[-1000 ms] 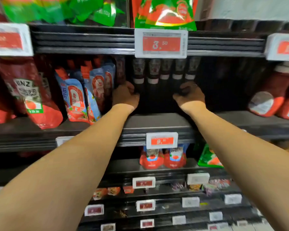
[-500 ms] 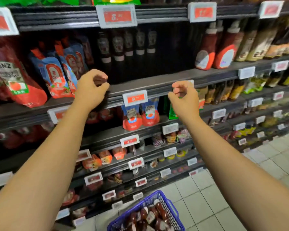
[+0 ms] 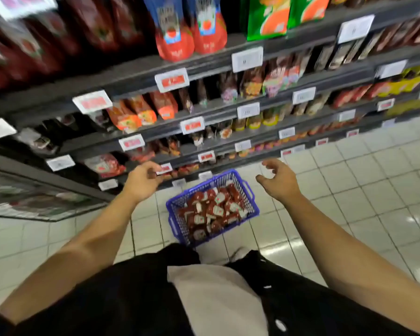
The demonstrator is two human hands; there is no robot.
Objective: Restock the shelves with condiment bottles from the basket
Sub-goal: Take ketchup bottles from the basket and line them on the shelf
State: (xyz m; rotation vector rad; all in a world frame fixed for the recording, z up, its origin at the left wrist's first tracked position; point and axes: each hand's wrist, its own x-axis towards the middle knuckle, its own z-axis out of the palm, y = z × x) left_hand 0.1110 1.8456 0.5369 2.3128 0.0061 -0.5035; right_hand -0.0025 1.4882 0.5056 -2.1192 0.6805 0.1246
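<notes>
The left hand [image 3: 144,181] hangs in the air with its fingers loosely curled and nothing in them. It is in front of the low shelves [image 3: 136,77], above and to the left of the basket.

In the middle, the blue basket [image 3: 249,187] sits on the tiled floor [image 3: 349,190], just beside the bottom shelf. It is full of small red condiment bottles [image 3: 210,209] with white labels, lying every which way in a heap.

On the right, the right hand [image 3: 278,180] is up in the air too. Its fingers are spread and bent a little, and it holds nothing. It is above the right side of the basket.

The job now looks like reaching down for more bottles. It would be good to bend low and bring both hands straight down into the heap. Pick the bottles that lie on top, because those come out easily. Wrap the fingers round the fat middle of each bottle, not the cap. Take only as many as each hand can hold tight, so none slip and drop on the hard floor.
</notes>
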